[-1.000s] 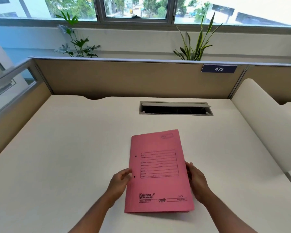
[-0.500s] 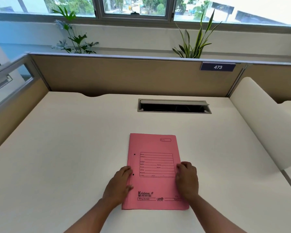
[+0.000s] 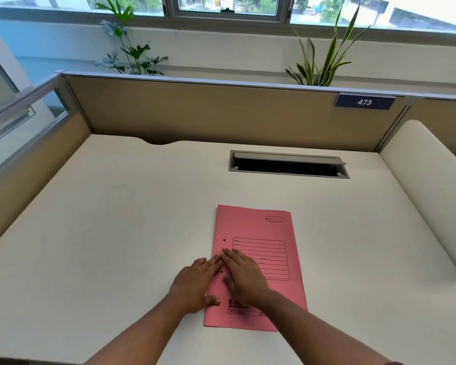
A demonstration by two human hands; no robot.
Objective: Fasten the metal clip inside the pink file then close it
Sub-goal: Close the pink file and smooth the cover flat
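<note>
The pink file (image 3: 263, 233) lies closed and flat on the white desk (image 3: 116, 219), its printed cover up and two punched holes near its left spine. My left hand (image 3: 195, 283) rests flat on the desk at the file's left edge, thumb on the cover. My right hand (image 3: 244, 275) lies palm down on the cover beside the spine, fingers spread and touching the left hand's fingertips. The metal clip is hidden inside the file.
A recessed cable slot (image 3: 288, 164) with a grey flap sits in the desk behind the file. Tan partition walls (image 3: 221, 111) enclose the back and left. A white curved divider (image 3: 419, 164) stands on the right. Two plants stand behind the partition.
The file's cover went from slightly lifted to lying flat. My right hand slid from the file's right edge across the cover to the left spine, meeting the left hand.
</note>
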